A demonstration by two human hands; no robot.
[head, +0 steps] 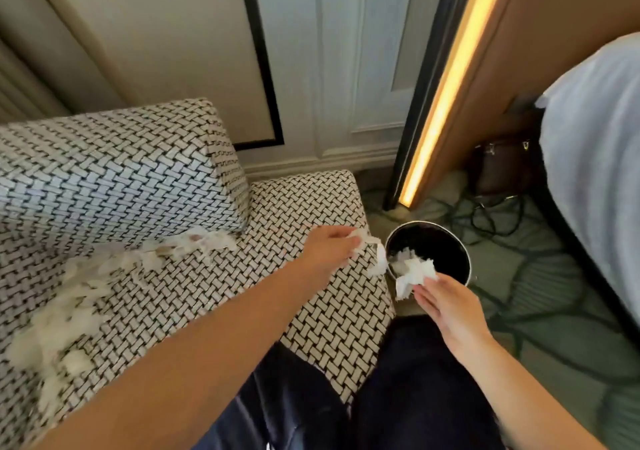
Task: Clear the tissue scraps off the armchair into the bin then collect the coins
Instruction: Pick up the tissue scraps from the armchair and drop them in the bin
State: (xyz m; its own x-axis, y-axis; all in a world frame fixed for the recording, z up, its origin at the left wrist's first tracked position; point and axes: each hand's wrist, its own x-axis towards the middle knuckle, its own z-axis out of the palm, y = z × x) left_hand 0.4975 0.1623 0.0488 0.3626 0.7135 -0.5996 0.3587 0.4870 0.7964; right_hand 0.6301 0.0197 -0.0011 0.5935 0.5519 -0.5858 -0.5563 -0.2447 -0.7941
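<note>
Centre frame, the left hand (329,250) pinches a tissue scrap (375,255) at the armchair (311,204) edge. The right hand (448,307) pinches a crumpled tissue (414,275) over the bin (446,247).

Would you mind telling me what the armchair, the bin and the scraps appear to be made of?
The armchair: woven upholstery fabric, matt with slight sheen, judging by its black-and-white basketweave pattern.
The bin: probably metal, given the thin shiny rim; the inside is dark.
The scraps: thin white tissue paper, soft, crumpled and ragged-edged.
</note>
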